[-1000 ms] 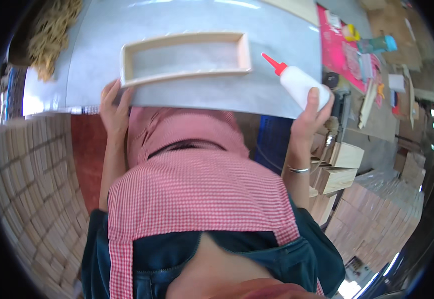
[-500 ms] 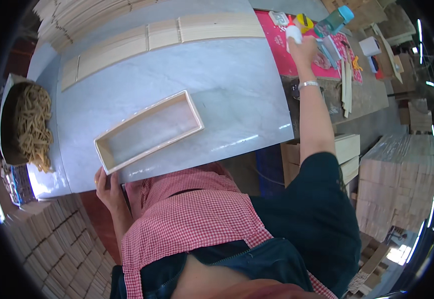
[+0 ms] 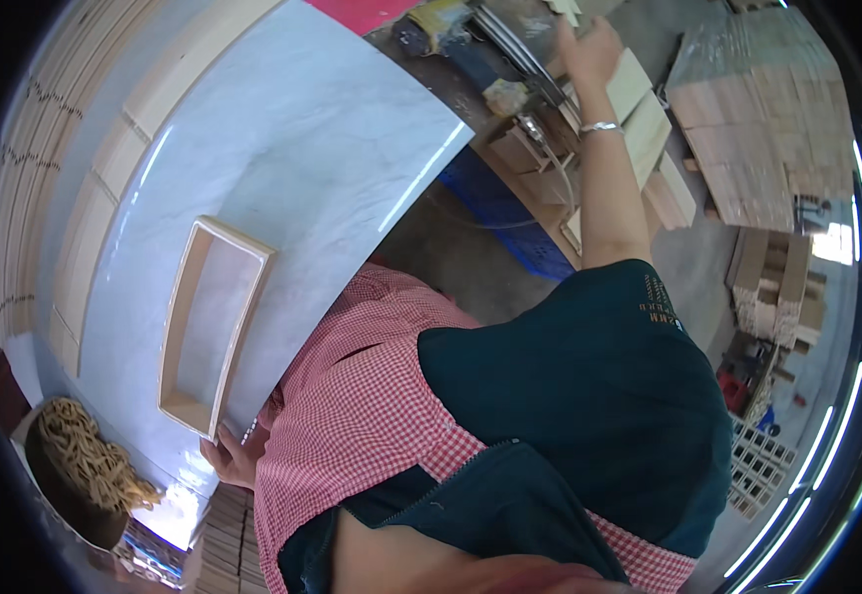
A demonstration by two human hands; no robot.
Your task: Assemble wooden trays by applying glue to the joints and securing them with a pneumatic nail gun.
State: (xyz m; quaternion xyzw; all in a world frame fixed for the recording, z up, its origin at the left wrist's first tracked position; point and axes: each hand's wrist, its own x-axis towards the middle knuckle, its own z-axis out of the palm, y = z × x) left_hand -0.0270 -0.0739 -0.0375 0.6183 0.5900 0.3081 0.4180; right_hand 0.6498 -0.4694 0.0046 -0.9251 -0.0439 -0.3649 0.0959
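A long, shallow rectangular wooden frame (image 3: 182, 317) lies on the pale marbled tabletop (image 3: 342, 109), its near corner at the table edge. My left hand (image 3: 233, 460) is at that corner, fingers closed about it, partly hidden by the frame and my apron. My right arm is stretched far to the right. At its end my right hand (image 3: 589, 54), slightly blurred, is above pale wooden boards (image 3: 644, 124) beside the workbench, thumb and fingers apart. I see nothing held in it.
Wooden panels (image 3: 119, 158) line the table's far left side. A bin of tan, looped strips (image 3: 95, 455) stands at the left corner. Metal tools (image 3: 515, 40) lie on the bench near my right arm. A wrapped wood stack (image 3: 763, 119) stands beyond.
My right hand has left the white, red-tipped bottle and moved over the boards. The view has turned right. My left hand stays at the frame's corner.
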